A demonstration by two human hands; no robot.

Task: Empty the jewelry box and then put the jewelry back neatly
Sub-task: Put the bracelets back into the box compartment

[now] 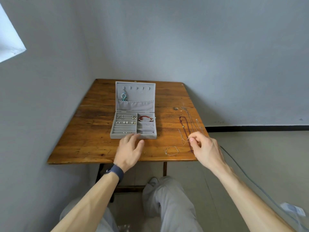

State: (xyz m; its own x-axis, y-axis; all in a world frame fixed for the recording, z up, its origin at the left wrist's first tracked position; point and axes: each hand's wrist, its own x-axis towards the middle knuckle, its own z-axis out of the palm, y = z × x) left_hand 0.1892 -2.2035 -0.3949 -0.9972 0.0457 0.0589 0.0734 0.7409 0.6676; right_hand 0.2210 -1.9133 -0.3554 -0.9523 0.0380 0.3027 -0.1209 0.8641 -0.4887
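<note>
We see a wooden table (93,124) carrying a grey jewelry box (115,136), which stands open with its lid upright at the far side. The left hand (129,148) lies just in front of the box, fingers spread and relaxed, holding nothing; its fingertips reach the box's front wall, though we cannot tell whether they touch it. The right hand (203,146) hovers well to the right of the box, its thumb and forefinger pinching a thin chain (186,140) while the other fingers curl. A dark wristband (116,172) circles the left wrist, nearer to us than the box. To the right of the box a dark red bead necklace (185,131) lies stretched out on the wood among other fine chains (192,121). A thin bracelet (172,151) rests on the table in front of the box and to its right. Inside the box, a red bracelet (145,118) fills the far right compartment, a turquoise piece (123,96) hangs from the lid's leftmost hook, and pearl earrings (125,122) sit in the left-hand rolls.
</note>
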